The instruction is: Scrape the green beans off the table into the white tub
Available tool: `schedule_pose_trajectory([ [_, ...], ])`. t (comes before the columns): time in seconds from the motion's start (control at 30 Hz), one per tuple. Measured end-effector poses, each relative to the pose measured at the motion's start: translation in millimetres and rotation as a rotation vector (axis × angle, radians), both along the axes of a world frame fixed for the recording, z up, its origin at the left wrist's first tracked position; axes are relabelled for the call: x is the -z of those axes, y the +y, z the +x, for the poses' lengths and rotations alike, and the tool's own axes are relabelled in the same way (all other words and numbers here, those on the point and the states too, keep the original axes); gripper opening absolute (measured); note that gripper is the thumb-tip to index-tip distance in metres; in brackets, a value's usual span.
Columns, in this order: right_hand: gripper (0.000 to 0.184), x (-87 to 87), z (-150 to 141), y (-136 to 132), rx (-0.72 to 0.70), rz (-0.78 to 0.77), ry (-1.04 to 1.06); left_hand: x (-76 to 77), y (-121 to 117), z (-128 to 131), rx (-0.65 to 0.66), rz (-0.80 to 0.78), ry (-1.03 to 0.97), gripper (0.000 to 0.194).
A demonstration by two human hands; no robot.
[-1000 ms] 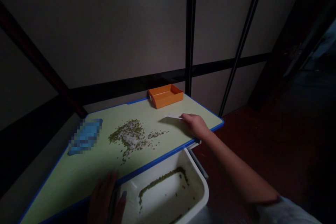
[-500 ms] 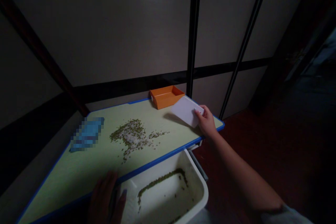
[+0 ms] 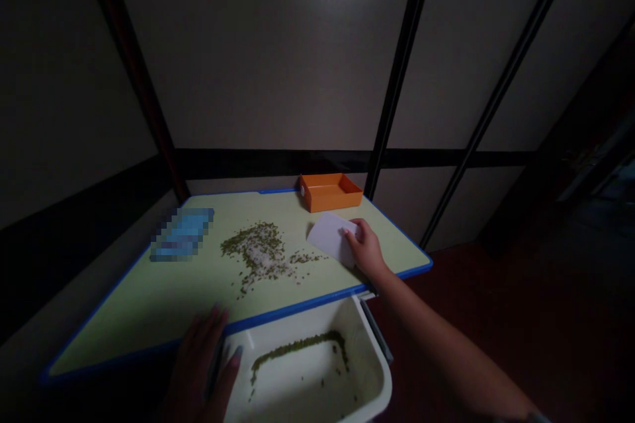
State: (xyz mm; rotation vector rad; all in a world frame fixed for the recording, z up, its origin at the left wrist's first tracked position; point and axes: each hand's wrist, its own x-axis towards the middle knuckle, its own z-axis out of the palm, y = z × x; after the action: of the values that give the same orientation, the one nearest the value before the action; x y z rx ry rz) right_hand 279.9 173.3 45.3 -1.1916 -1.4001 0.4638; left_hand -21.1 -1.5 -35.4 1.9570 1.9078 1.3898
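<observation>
Between the thumb and fingers of my right hand (image 3: pixel 366 248) is a thin white sheet (image 3: pixel 330 236), tilted low over the right part of the table. To its left, small green grains mixed with white ones lie in a loose pile (image 3: pixel 260 251), with a few strays trailing toward the sheet. My left hand (image 3: pixel 206 367), dim in shadow, straddles the left rim of a white plastic bin (image 3: pixel 370 334). Its thumb lies over the rim while its fingers reach onto the table edge. Inside the bin, green grains (image 3: pixel 297 346) form a line along the far side of the bottom.
An orange open box (image 3: pixel 330 195) stands at the back of the pale green, blue-edged table (image 3: pixel 163 297). At the left lies a blurred-out blue item (image 3: pixel 183 232). A panelled wall (image 3: pixel 278 79) rises behind the table. The bin sits below the table's front edge.
My right hand has brought the white sheet left and lower, closer to the grain pile. The view has turned slightly left. My left hand stays at the bin's rim.
</observation>
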Motion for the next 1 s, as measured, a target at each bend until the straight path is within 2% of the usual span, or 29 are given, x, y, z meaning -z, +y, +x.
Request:
schedule_pose_trajectory([
  [0.2,0.022,-2.4,-29,6,-0.127,-0.001,-0.134,0.5,0,2,-0.010,0.017,0.001,0.051],
  [0.33,0.025,-3.5,-32,5,-0.214,-0.008,-0.041,-1.6,-1,4,-0.016,0.004,-0.010,0.052],
  [0.47,0.027,-2.8,-22,3,-0.170,0.014,0.113,-3.8,-2,6,-0.020,-0.011,-0.034,0.051],
  [0.63,0.029,-1.5,-10,7,-0.137,0.001,0.122,-3.2,-2,1,-0.008,-0.023,-0.054,0.050],
  [0.77,0.029,-3.4,5,11,-0.201,0.028,0.091,-5.7,-3,-5,-0.017,-0.060,-0.067,0.051],
  [0.83,0.031,-4.6,17,10,-0.264,0.006,0.119,-6.9,-3,-7,0.042,-0.111,-0.048,0.051],
  [1.0,0.033,-6.0,47,2,-0.352,-0.060,0.222,-7.8,-2,-8,-0.026,-0.125,0.039,0.052],
])
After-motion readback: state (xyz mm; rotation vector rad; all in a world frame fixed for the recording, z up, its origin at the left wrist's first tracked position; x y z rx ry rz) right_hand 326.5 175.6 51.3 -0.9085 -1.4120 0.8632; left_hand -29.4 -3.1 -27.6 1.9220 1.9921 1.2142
